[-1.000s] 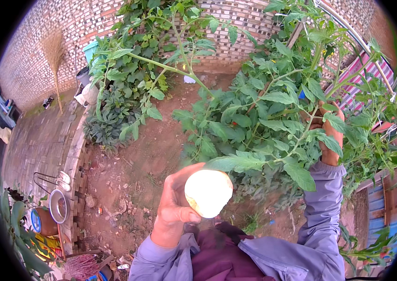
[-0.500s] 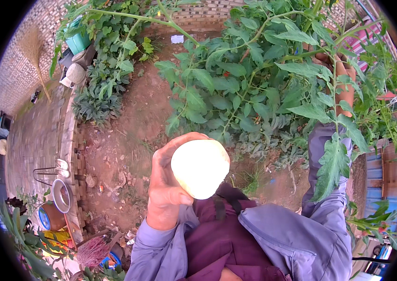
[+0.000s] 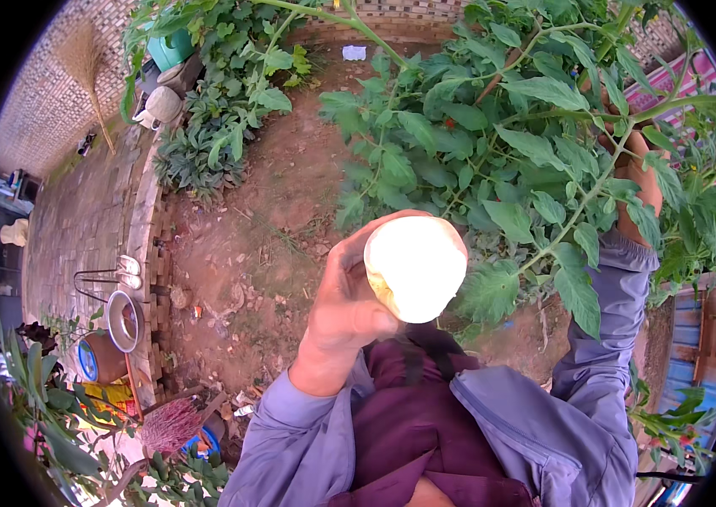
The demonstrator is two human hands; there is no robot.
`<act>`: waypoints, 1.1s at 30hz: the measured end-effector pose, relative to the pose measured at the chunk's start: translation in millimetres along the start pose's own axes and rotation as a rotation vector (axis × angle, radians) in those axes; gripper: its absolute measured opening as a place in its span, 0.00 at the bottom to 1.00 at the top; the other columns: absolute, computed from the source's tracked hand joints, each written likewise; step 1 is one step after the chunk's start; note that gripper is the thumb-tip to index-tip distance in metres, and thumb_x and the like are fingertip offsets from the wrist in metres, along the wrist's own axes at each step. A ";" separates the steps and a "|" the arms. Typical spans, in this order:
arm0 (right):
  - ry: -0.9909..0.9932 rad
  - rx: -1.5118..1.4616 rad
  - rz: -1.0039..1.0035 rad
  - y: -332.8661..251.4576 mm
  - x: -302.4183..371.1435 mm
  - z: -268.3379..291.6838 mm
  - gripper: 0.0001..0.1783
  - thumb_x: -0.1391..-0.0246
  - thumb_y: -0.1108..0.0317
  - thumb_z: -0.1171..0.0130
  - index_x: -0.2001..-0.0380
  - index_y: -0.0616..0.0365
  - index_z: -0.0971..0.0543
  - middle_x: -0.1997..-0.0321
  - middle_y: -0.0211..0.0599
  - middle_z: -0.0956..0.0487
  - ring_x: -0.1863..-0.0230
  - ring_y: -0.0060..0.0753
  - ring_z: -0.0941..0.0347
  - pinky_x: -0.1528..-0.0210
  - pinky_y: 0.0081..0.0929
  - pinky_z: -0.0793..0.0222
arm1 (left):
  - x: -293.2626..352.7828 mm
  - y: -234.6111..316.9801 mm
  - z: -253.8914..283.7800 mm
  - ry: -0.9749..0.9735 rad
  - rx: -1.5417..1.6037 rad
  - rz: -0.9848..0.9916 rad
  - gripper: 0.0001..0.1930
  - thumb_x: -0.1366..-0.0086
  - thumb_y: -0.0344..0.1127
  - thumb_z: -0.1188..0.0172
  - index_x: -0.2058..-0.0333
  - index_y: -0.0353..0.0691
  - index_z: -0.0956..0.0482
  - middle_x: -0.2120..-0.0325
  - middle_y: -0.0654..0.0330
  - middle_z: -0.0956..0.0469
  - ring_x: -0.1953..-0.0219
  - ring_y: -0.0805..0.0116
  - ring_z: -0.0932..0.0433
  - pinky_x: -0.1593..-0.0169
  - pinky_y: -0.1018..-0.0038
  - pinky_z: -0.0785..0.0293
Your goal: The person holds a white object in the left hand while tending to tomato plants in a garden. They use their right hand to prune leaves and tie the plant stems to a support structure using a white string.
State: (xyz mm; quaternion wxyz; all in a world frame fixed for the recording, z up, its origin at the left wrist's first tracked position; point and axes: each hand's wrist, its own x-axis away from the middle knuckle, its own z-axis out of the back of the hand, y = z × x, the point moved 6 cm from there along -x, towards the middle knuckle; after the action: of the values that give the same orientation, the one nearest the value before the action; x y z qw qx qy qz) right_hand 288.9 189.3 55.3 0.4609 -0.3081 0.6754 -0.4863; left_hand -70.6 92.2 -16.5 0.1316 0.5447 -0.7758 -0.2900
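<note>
My left hand (image 3: pixel 337 308) is wrapped around a bright, whitish round object (image 3: pixel 417 269), thumb on the near side. Glare washes out its surface, so I cannot make out its kind. My right arm reaches forward into a leafy tomato plant (image 3: pixel 535 148) on the right. There my right hand (image 3: pixel 634 148) is partly covered by stems and leaves, and its fingers are hidden. A long green stem (image 3: pixel 584 201) with broad leaves crosses in front of that arm. A small red spot (image 3: pixel 448 123) shows among the foliage.
Bare soil (image 3: pixel 248 220) lies between the plants and a brick edging (image 3: pixel 155 228). Left of it are a paved path (image 3: pixel 79 220), a metal basin (image 3: pixel 125 321), a brown pot (image 3: pixel 104 359) and a straw broom (image 3: pixel 83 63). A teal bucket (image 3: pixel 170 51) stands at the far left.
My left hand has moved right and farther forward with the round object, which has tilted slightly. The view has shifted, so the plants and ground appear farther right. My right hand stays among the leaves.
</note>
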 end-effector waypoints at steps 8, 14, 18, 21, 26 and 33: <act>-0.075 0.042 0.052 16.6 33.2 -4.5 0.23 0.40 0.64 0.47 0.45 0.67 0.33 0.49 0.48 0.24 0.49 0.39 0.26 0.50 0.35 0.25 | 0.4 19.9 -2.2 0.009 -0.277 -0.210 0.49 0.71 0.42 0.23 0.49 0.24 0.34 0.59 0.37 0.25 0.61 0.50 0.20 0.57 0.61 0.22; -0.037 -0.064 -0.019 26.3 48.7 -11.6 0.20 0.41 0.68 0.47 0.48 0.65 0.33 0.51 0.51 0.24 0.50 0.41 0.25 0.50 0.36 0.24 | 14.4 14.3 -9.1 -0.148 0.154 0.167 0.50 0.63 0.57 0.28 0.52 0.18 0.37 0.65 0.31 0.27 0.64 0.43 0.21 0.65 0.59 0.21; 0.105 -0.012 0.048 15.1 41.4 18.9 0.21 0.43 0.70 0.44 0.48 0.66 0.32 0.52 0.51 0.23 0.51 0.43 0.24 0.48 0.36 0.24 | 25.2 -0.5 -50.7 -0.488 0.511 0.470 0.52 0.60 0.54 0.29 0.50 0.11 0.42 0.60 0.33 0.29 0.62 0.48 0.21 0.66 0.63 0.22; 0.211 -0.006 0.065 25.9 35.1 46.4 0.22 0.44 0.70 0.44 0.48 0.67 0.32 0.53 0.51 0.23 0.51 0.44 0.25 0.48 0.36 0.25 | 45.1 -3.0 -71.7 -0.770 0.733 0.611 0.50 0.59 0.53 0.28 0.46 0.20 0.40 0.55 0.47 0.29 0.55 0.61 0.25 0.53 0.70 0.29; 0.280 0.052 0.089 19.9 60.7 69.0 0.22 0.43 0.70 0.44 0.48 0.68 0.33 0.52 0.51 0.24 0.50 0.44 0.26 0.46 0.36 0.26 | 45.8 -8.6 -84.3 -0.882 0.827 0.400 0.47 0.53 0.54 0.33 0.46 0.18 0.39 0.53 0.44 0.30 0.52 0.61 0.27 0.51 0.68 0.30; 0.350 0.086 0.048 31.7 116.2 91.2 0.22 0.43 0.70 0.45 0.48 0.68 0.33 0.50 0.51 0.25 0.48 0.44 0.27 0.45 0.36 0.28 | 43.1 0.9 -70.0 -0.902 0.881 0.010 0.43 0.46 0.53 0.40 0.49 0.13 0.38 0.54 0.36 0.30 0.54 0.53 0.26 0.54 0.64 0.30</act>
State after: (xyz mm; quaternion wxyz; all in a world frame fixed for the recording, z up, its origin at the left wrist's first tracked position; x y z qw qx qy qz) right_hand 329.3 65.6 -21.3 0.3606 -0.1825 0.7311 -0.5497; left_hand -51.0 31.2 35.0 -0.4436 0.3684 -0.8043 -0.1438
